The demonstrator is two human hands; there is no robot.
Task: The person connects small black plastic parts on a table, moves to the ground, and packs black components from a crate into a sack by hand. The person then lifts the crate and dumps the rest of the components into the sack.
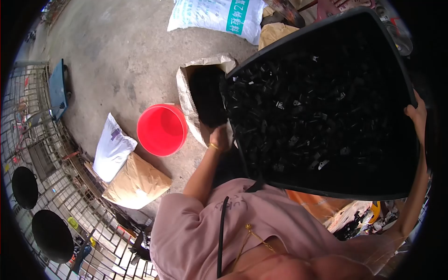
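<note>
A large black tub (392,177) lies tilted on its side, its rim resting at the mouth of an open woven sack (186,98). Many small black plastic parts (298,112), a few with shiny or pale spots, cover the tub's inside. Dark contents (207,95) show within the sack. My left hand (220,138) is closed at the sack's near edge, close to the tub's lip; its fingertips are partly hidden. On the far right, my right hand (419,114) grips the tub's outer rim, thumb over the edge.
A red bucket (162,130) stands left of the sack. Further left are a white bag (112,149) and a brown paper bag (137,182). A printed white bag (205,16) lies at the top. A blue trolley (58,88) and metal grating (28,140) line the left side.
</note>
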